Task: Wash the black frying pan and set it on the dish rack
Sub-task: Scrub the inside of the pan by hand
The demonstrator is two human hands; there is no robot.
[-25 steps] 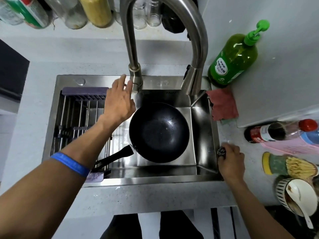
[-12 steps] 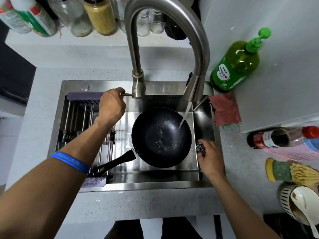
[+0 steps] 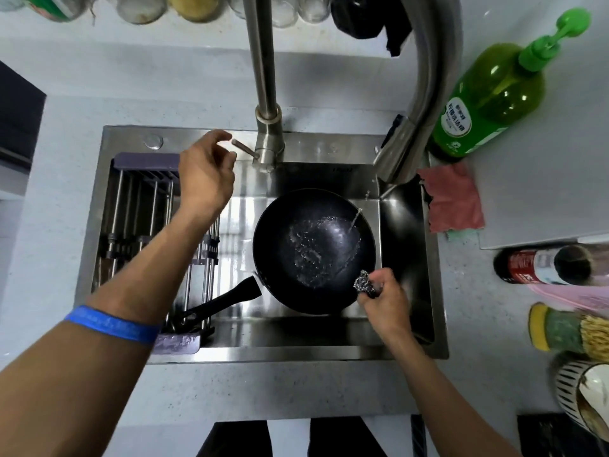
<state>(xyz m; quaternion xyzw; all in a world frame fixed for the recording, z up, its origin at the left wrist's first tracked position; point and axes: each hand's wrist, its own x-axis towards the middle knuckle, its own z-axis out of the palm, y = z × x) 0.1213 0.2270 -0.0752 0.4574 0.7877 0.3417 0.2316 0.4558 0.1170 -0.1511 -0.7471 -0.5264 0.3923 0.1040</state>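
The steel sink [image 3: 408, 352] fills mid-frame, sunk in the pale surface [image 3: 296, 387]. The black frying pan [image 3: 313, 250] lies in its right basin, handle pointing lower left over the dish rack [image 3: 138, 206]. The left hand [image 3: 206, 174] hovers beside the tap lever [image 3: 244, 147], fingers loosely apart. The right hand [image 3: 387, 298] pinches a steel scourer [image 3: 364, 282] at the pan's lower-right rim, close to the sink's right wall.

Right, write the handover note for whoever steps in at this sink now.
Left hand: loosely curled, holding nothing, just off the tap lever.
Right hand: grips the steel scourer at the near-right rim of the black frying pan.
Pan sits in the sink, handle lying over the dish rack; water runs into it.
Done: tap on, pan wet.
Left: scrub, rinse, shut tap, set pan on rack.
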